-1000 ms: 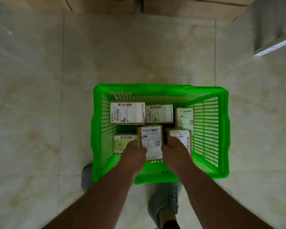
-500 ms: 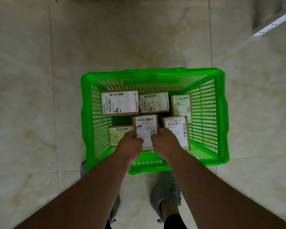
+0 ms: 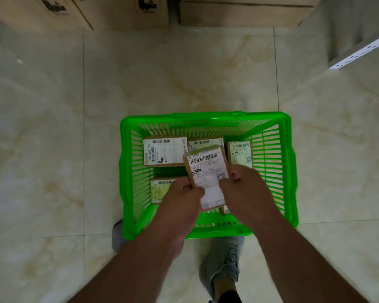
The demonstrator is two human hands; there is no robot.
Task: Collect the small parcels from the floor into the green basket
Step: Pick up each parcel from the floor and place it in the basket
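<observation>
- Over the middle of the green basket (image 3: 208, 119), I see both hands holding one small labelled parcel (image 3: 207, 169), tilted with its far end raised above the parcels below.
- My reading of the left hand (image 3: 184, 197): its fingers are closed on the parcel's near left edge, thumb on top.
- Across from it, the right hand (image 3: 247, 191) is pinching the near right edge, fingers curled around the side.
- Inside the basket, at about 11 o'clock from the held parcel, lies a white-labelled parcel (image 3: 164, 151); another (image 3: 204, 142) sits at 12 o'clock, partly hidden behind the held one.
- At 2 o'clock a pale-labelled parcel (image 3: 241, 154) rests against the right wall, and at 8 o'clock a yellowish-labelled one (image 3: 160, 190) lies partly under the left hand.
- A cardboard corner (image 3: 224, 210) peeks out below the right hand; I take it for one more parcel, though most of it is hidden.
- On the marble floor (image 3: 53, 149) around the basket, I see no loose parcels; only large cartons (image 3: 127, 12) stand at 12 o'clock along the wall.
- My judgement: collecting looks nearly done, with this held parcel the last to settle, unless others lie out of view.
</observation>
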